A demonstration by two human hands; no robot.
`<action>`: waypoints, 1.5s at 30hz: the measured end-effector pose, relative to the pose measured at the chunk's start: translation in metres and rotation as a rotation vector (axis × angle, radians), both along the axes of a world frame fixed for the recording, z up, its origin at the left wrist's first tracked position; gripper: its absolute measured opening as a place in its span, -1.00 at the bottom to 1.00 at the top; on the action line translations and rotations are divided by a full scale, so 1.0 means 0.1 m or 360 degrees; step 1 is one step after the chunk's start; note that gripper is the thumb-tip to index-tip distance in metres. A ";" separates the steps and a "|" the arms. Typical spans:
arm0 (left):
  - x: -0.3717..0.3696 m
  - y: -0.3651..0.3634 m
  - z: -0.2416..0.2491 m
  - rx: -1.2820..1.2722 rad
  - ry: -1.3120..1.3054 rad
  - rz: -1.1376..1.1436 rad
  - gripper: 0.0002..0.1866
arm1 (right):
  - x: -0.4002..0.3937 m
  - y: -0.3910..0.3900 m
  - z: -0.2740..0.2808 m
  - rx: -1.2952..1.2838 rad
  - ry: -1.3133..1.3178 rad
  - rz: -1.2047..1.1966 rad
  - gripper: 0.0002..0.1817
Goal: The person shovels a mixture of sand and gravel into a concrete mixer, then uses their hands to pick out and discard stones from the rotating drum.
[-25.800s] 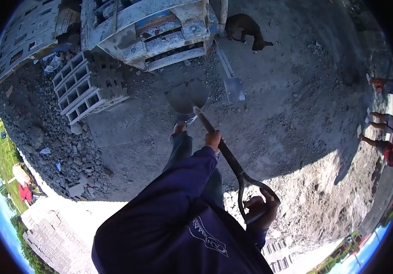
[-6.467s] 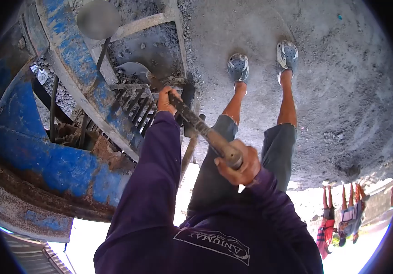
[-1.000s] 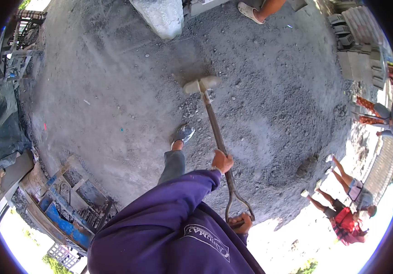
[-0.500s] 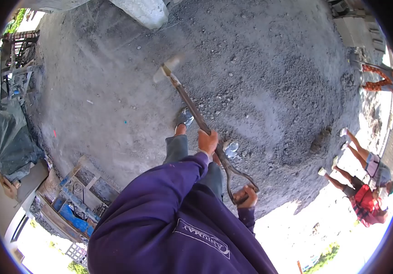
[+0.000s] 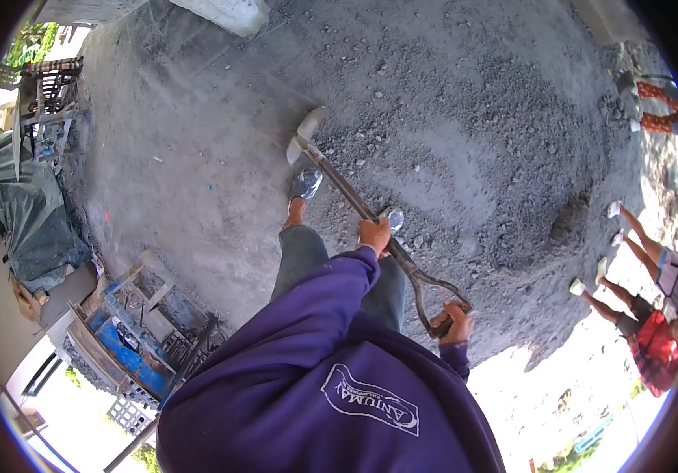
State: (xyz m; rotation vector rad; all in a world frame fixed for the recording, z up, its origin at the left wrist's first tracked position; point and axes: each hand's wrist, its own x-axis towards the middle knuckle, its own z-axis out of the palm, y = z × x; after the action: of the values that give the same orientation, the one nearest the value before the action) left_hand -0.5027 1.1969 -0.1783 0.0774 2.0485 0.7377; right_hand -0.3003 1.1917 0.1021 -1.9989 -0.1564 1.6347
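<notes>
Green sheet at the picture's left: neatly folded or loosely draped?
Loosely draped: the green sheet hangs in uneven creases, with no neat stack showing. What it covers, I cannot tell.

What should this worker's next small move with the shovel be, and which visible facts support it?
Probably a small swing of the shovel blade rightward, toward the loose gravel. The blade is just beyond the left shoe, beside smoother ground; gravel lies thicker rightward. The left hand grips the shaft, the right hand the handle, so both can guide it.

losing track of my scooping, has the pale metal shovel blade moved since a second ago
Yes, the shovel blade has shifted left, nearer the small turquoise speck on the grey ground.
</notes>
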 end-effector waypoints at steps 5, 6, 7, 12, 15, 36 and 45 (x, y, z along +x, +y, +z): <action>1.01 -0.16 1.36 -0.0201 -0.0759 -0.0179 -0.56 | 0.99 -0.53 0.83 0.0039 -0.0220 -0.0073 -0.87; 1.14 -0.23 1.49 -0.0214 -0.0756 -0.0229 -0.55 | 1.05 -0.65 0.98 0.0032 -0.0264 -0.0081 -0.87; 1.19 -0.25 1.66 -0.0280 -0.0766 -0.0261 -0.56 | 1.00 -0.70 1.15 0.0041 -0.0256 -0.0134 -0.85; 0.74 -0.49 1.83 -0.0236 -0.1198 -0.0427 -0.63 | 0.39 -1.02 1.54 0.0095 -0.0490 -0.0200 -0.84; 0.17 -0.61 1.84 -0.0298 -0.1203 -0.0526 -0.67 | -0.21 -1.35 1.71 0.0110 -0.0487 -0.0227 -0.86; -2.41 -1.82 1.36 -0.0705 -0.0914 -0.1255 -0.85 | -3.18 -3.93 2.16 0.1160 -0.1207 0.0259 -0.55; -1.69 -3.45 1.94 -0.0288 -0.1396 -0.1462 -0.79 | -3.43 -6.27 2.03 0.0748 -0.2158 -0.0674 -0.66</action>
State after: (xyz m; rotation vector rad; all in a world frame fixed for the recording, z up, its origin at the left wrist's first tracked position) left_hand -0.6720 0.8518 0.0156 0.4655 1.0348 -0.0329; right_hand -0.6438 0.5644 0.3048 -2.1652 -0.4919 -0.1931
